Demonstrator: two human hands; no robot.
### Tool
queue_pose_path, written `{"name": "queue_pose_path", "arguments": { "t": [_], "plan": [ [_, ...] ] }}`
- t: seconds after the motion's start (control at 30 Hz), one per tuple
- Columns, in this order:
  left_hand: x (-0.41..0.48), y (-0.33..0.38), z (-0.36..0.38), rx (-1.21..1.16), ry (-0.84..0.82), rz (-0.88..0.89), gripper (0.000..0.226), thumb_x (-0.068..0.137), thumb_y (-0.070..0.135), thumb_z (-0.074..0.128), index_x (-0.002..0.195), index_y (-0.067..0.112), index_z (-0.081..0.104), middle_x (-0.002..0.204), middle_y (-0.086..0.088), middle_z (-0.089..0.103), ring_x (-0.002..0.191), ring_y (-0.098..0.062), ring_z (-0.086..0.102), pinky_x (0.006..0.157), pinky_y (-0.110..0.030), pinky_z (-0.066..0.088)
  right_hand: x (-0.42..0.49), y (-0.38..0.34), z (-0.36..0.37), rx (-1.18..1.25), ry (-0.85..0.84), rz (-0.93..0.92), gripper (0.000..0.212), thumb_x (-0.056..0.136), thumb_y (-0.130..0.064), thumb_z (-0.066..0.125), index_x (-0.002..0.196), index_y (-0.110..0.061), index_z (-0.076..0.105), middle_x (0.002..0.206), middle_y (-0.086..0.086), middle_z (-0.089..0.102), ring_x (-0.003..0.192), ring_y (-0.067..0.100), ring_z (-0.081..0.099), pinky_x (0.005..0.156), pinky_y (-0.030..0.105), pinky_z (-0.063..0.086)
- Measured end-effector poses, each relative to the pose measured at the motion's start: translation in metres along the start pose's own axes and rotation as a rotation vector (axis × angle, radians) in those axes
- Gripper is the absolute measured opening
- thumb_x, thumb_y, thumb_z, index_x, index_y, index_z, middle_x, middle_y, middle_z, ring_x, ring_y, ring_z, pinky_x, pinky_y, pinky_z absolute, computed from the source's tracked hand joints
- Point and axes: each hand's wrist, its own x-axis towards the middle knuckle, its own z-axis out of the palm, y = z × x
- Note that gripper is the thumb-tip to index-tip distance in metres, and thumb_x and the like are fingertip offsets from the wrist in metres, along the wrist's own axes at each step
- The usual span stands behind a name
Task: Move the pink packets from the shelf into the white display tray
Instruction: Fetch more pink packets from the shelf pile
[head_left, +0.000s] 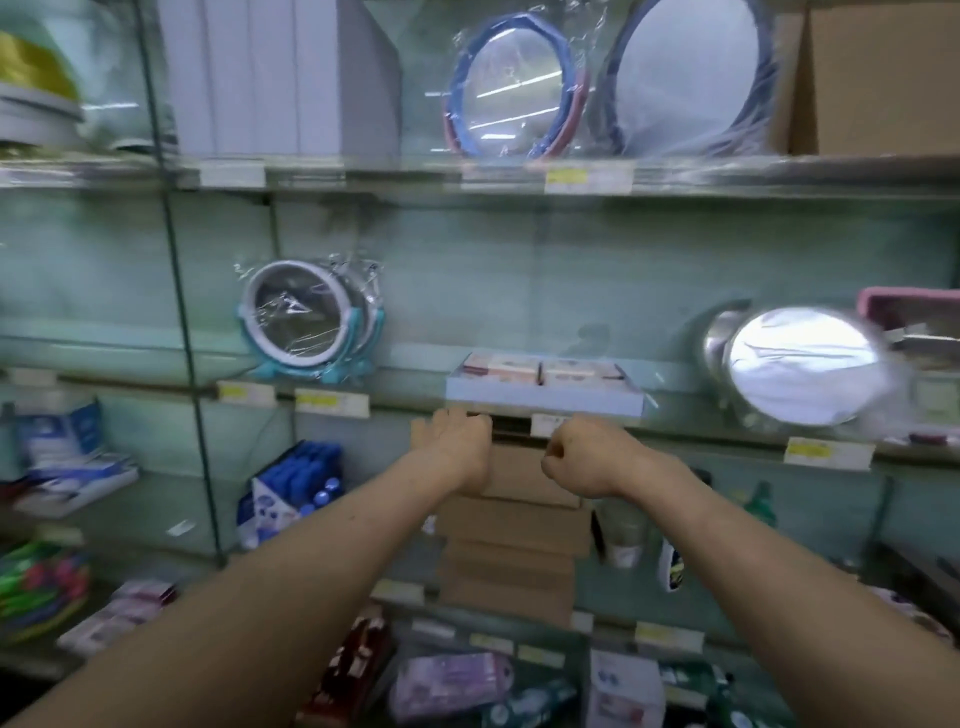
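Note:
The white display tray (543, 401) sits on the middle glass shelf, its front edge over the shelf lip. Pink packets (540, 370) lie inside it in two rows. My left hand (457, 434) hovers just below the tray's left front corner, fingers loosely bent and holding nothing that I can see. My right hand (574, 457) is under the tray's middle front, curled into a loose fist with nothing in it. More pinkish packets (137, 597) lie on a lower shelf at the left. The view is motion-blurred.
A stack of brown cardboard boxes (519, 535) stands right behind my hands under the shelf. Wrapped round mirrors (311, 317) (802, 364) flank the tray. Blue bottles (306, 483) and price tags (826, 452) line the glass shelves.

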Motion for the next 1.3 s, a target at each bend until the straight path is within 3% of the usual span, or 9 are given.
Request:
{"name": "queue_pose_path", "arguments": {
  "t": [0.1, 0.17, 0.33, 0.53, 0.67, 0.8, 0.87, 1.13, 1.3],
  "plan": [
    [-0.023, -0.022, 0.003, 0.034, -0.039, -0.060, 0.049, 0.089, 0.023, 0.055, 0.137, 0.021, 0.042, 0.136, -0.011, 0.040, 0.127, -0.032, 0.040, 0.103, -0.045, 0.031, -0.002, -0.022, 0.015, 0.030, -0.040, -0.046, 0.026, 0.090, -0.019, 0.050, 0.065, -0.014, 0.047, 0.078, 0.005, 0.055, 0.076, 0.024, 0.053, 0.054, 0.027, 0.036],
    [-0.035, -0.036, 0.002, 0.051, -0.061, -0.093, 0.054, 0.088, 0.022, 0.055, 0.140, 0.021, 0.039, 0.137, -0.012, 0.039, 0.129, -0.032, 0.040, 0.106, -0.046, 0.029, -0.003, -0.038, 0.022, 0.037, -0.055, -0.082, 0.024, 0.091, -0.020, 0.051, 0.067, -0.014, 0.047, 0.075, 0.003, 0.051, 0.074, 0.024, 0.051, 0.052, 0.027, 0.035],
    [-0.056, -0.072, -0.006, 0.101, -0.082, -0.179, 0.052, 0.091, 0.021, 0.054, 0.140, 0.019, 0.036, 0.137, -0.014, 0.038, 0.129, -0.034, 0.040, 0.106, -0.049, 0.030, 0.003, -0.079, 0.026, 0.035, -0.032, -0.199, 0.016, 0.092, -0.021, 0.050, 0.094, -0.010, 0.062, 0.099, 0.013, 0.062, 0.079, 0.026, 0.050, 0.066, 0.028, 0.037],
    [-0.075, -0.126, -0.010, 0.110, -0.077, -0.282, 0.058, 0.091, 0.031, 0.055, 0.143, 0.021, 0.032, 0.139, -0.013, 0.039, 0.128, -0.032, 0.043, 0.103, -0.046, 0.034, 0.009, -0.137, 0.025, 0.018, -0.027, -0.299, 0.015, 0.093, -0.022, 0.050, 0.083, -0.011, 0.050, 0.091, 0.016, 0.050, 0.079, 0.025, 0.043, 0.067, 0.027, 0.033],
    [-0.084, -0.169, -0.011, 0.143, -0.074, -0.346, 0.063, 0.089, 0.028, 0.058, 0.145, 0.024, 0.029, 0.138, -0.012, 0.040, 0.126, -0.031, 0.044, 0.103, -0.047, 0.034, 0.021, -0.185, 0.032, 0.053, -0.048, -0.341, 0.016, 0.090, -0.018, 0.051, 0.093, -0.005, 0.060, 0.110, 0.022, 0.061, 0.081, 0.028, 0.047, 0.067, 0.028, 0.035],
    [-0.092, -0.216, -0.014, 0.143, -0.073, -0.390, 0.065, 0.089, 0.026, 0.057, 0.146, 0.022, 0.026, 0.138, -0.013, 0.039, 0.127, -0.033, 0.044, 0.102, -0.048, 0.034, 0.032, -0.235, 0.041, 0.024, -0.061, -0.369, 0.024, 0.090, -0.014, 0.051, 0.066, -0.010, 0.047, 0.083, 0.013, 0.054, 0.076, 0.029, 0.052, 0.054, 0.025, 0.034],
    [-0.095, -0.243, -0.015, 0.138, -0.067, -0.397, 0.064, 0.089, 0.026, 0.057, 0.145, 0.022, 0.027, 0.136, -0.013, 0.040, 0.126, -0.033, 0.044, 0.102, -0.047, 0.034, 0.039, -0.262, 0.044, 0.025, -0.064, -0.379, 0.027, 0.090, -0.015, 0.051, 0.064, -0.012, 0.043, 0.073, 0.007, 0.050, 0.072, 0.026, 0.051, 0.052, 0.026, 0.033],
    [-0.103, -0.366, -0.023, 0.157, -0.045, -0.436, 0.059, 0.090, 0.018, 0.051, 0.144, 0.021, 0.027, 0.133, -0.013, 0.041, 0.121, -0.034, 0.047, 0.101, -0.050, 0.033, 0.070, -0.388, 0.055, 0.001, -0.050, -0.464, 0.035, 0.093, -0.019, 0.049, 0.061, -0.016, 0.033, 0.082, 0.008, 0.046, 0.077, 0.027, 0.046, 0.048, 0.027, 0.028],
    [-0.111, -0.442, -0.030, 0.175, -0.048, -0.469, 0.059, 0.091, 0.019, 0.052, 0.144, 0.019, 0.028, 0.140, -0.014, 0.038, 0.126, -0.034, 0.043, 0.105, -0.051, 0.030, 0.087, -0.465, 0.065, -0.004, -0.035, -0.493, 0.038, 0.092, -0.018, 0.048, 0.059, -0.016, 0.029, 0.063, 0.003, 0.033, 0.070, 0.026, 0.040, 0.045, 0.025, 0.023]
  ]
}}
